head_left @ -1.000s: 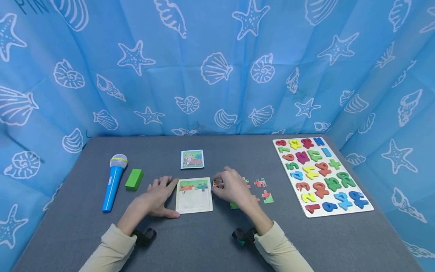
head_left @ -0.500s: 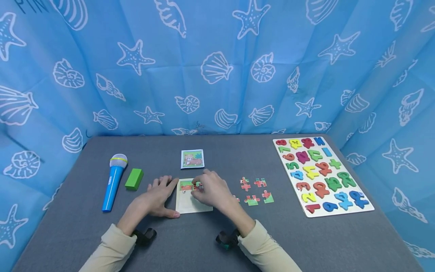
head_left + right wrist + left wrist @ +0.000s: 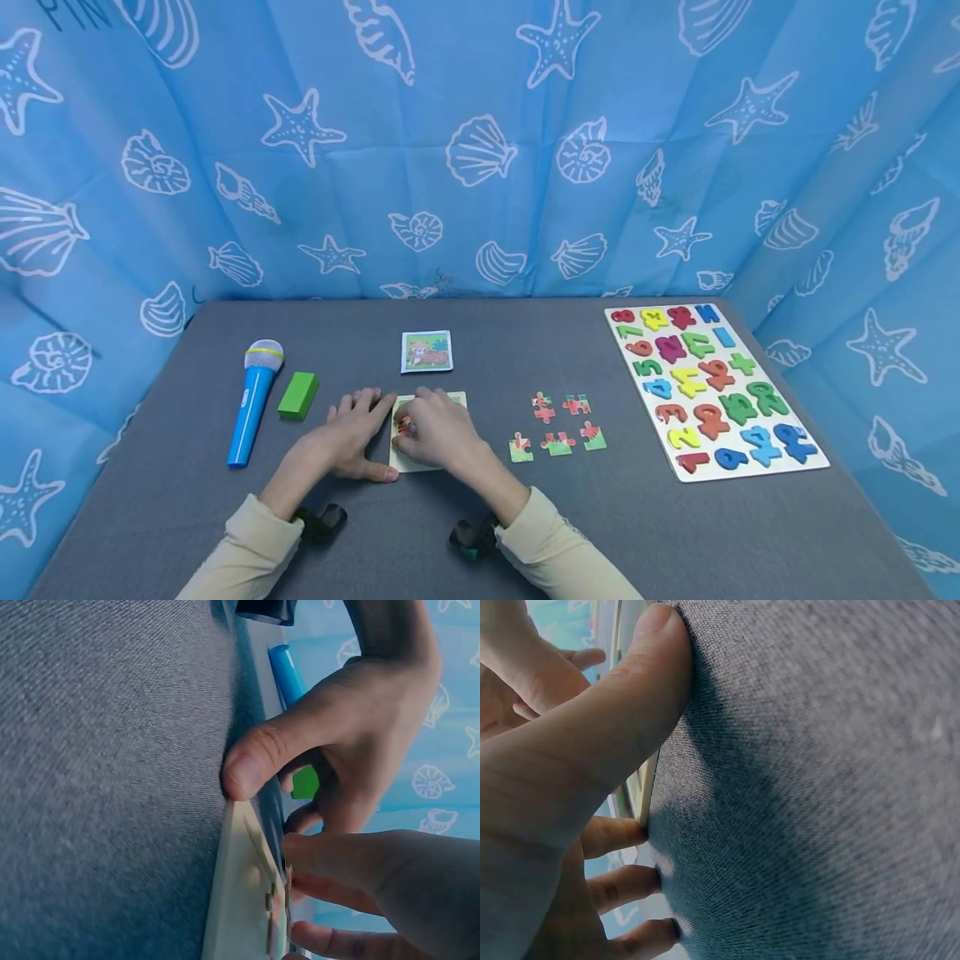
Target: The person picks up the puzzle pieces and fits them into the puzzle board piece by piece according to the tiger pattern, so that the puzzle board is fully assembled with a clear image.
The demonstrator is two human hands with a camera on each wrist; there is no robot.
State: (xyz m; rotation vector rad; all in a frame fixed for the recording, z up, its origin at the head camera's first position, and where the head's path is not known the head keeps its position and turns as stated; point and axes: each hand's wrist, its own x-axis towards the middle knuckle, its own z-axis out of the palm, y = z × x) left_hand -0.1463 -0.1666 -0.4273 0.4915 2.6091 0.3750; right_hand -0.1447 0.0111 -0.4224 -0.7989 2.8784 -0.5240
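A pale wooden puzzle tray (image 3: 415, 465) lies flat on the grey table, mostly covered by my right hand in the head view. My left hand (image 3: 347, 440) rests at its left side, fingers spread and thumb (image 3: 251, 769) against the near corner. My right hand (image 3: 438, 427) is over the tray, pinching a small jigsaw piece (image 3: 407, 427) with red and dark markings near the left edge. In the right wrist view, those fingertips are close over the tray (image 3: 238, 892), where fitted pieces stand along the far side.
Several loose jigsaw pieces (image 3: 557, 443) lie right of the tray. Behind it is a small picture card (image 3: 427, 352). A green block (image 3: 298, 396) and blue toy microphone (image 3: 255, 404) lie to the left, a number board (image 3: 712, 392) to the right.
My right hand has carried the jigsaw piece leftward from beside the tray to over its left part. The left hand has stayed in place.
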